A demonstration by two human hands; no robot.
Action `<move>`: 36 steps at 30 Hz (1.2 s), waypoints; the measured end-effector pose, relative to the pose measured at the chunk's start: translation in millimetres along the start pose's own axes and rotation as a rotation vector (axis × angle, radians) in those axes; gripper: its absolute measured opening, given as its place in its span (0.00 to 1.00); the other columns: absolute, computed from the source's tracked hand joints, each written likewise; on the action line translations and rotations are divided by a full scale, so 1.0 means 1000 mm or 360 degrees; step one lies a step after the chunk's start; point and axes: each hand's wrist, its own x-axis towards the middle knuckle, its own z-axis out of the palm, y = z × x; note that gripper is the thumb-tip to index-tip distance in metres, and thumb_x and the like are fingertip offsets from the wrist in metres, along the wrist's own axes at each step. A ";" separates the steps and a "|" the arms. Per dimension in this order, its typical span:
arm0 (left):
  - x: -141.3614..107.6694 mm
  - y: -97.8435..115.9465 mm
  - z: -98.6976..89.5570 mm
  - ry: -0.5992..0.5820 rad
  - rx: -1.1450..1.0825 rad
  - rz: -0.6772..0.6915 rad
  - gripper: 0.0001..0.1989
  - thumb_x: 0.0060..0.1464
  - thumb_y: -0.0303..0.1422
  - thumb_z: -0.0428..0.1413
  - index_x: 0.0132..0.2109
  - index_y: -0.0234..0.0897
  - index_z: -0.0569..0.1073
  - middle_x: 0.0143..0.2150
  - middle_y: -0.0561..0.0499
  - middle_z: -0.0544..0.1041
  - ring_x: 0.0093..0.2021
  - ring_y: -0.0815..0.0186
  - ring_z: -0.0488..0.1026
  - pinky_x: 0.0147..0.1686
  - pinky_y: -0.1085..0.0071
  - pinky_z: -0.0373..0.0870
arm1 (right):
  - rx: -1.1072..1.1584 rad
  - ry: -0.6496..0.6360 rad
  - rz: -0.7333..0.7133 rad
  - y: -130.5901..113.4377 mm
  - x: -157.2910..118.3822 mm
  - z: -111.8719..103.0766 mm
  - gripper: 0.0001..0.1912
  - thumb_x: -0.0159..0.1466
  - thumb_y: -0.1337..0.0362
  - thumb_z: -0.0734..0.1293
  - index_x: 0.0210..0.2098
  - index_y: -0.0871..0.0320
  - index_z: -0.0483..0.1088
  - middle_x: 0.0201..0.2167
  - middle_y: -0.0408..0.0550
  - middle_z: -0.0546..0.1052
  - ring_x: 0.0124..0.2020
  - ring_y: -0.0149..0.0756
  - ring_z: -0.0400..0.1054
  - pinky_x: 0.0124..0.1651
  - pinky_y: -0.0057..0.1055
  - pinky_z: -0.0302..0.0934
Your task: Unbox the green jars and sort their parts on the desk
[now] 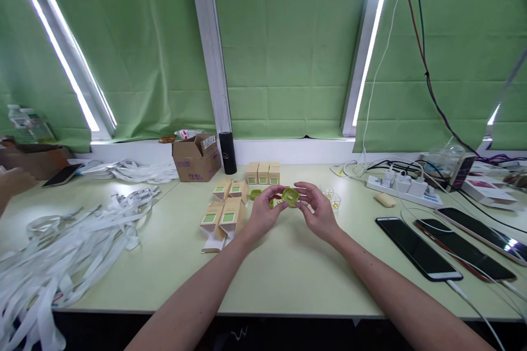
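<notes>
Between my two hands is a small green cup-like piece (pixel 290 196), its hollow side facing me and something pale inside it. My left hand (pixel 267 209) pinches its left edge, while my right hand (pixel 318 211) grips the right edge. Just behind my left fingers lies another green piece (pixel 255 194), partly hidden. Clear little cups with yellowish contents (pixel 334 201) stand beyond my right hand. Left of my hands are several small beige cartons (pixel 233 216) with green windows, some with flaps open. A row of closed beige cartons (pixel 262 173) stands behind.
A heap of white straps (pixel 78 246) covers the left of the table. At the back are a cardboard box (pixel 196 159) and a black cylinder (pixel 228 153). Phones on cables (pixel 419 248) and a power strip (pixel 405 190) lie right. Another person's hand (pixel 14 183) shows far left.
</notes>
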 end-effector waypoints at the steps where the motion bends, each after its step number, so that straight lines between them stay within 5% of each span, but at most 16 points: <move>1: 0.000 0.000 0.000 0.0021 0.0039 0.0014 0.18 0.56 0.30 0.65 0.53 0.38 0.77 0.52 0.43 0.80 0.51 0.58 0.77 0.54 0.58 0.74 | -0.0006 0.0008 -0.0023 0.001 0.000 0.000 0.18 0.70 0.65 0.66 0.58 0.49 0.68 0.57 0.54 0.72 0.56 0.46 0.74 0.57 0.49 0.76; 7: -0.003 0.005 -0.001 0.0079 0.0504 0.0126 0.21 0.54 0.29 0.68 0.55 0.44 0.77 0.52 0.46 0.79 0.56 0.56 0.72 0.56 0.55 0.72 | -0.0142 0.0054 -0.0135 0.000 0.000 -0.002 0.11 0.72 0.66 0.63 0.51 0.51 0.73 0.56 0.55 0.71 0.54 0.45 0.74 0.50 0.45 0.79; 19: -0.011 0.004 0.002 -0.0071 0.1180 0.0702 0.18 0.61 0.34 0.64 0.57 0.41 0.75 0.52 0.44 0.79 0.53 0.51 0.69 0.52 0.51 0.73 | -0.0663 0.0040 -0.0407 0.003 -0.003 0.002 0.12 0.69 0.73 0.64 0.42 0.54 0.77 0.47 0.54 0.72 0.45 0.43 0.75 0.44 0.43 0.77; 36: -0.013 0.009 0.003 -0.0187 0.1304 0.0733 0.15 0.64 0.32 0.59 0.57 0.41 0.74 0.52 0.44 0.79 0.50 0.52 0.70 0.51 0.52 0.72 | -0.0931 0.0007 -0.0273 0.008 -0.006 0.004 0.11 0.67 0.74 0.63 0.36 0.55 0.76 0.44 0.52 0.70 0.33 0.35 0.70 0.34 0.37 0.73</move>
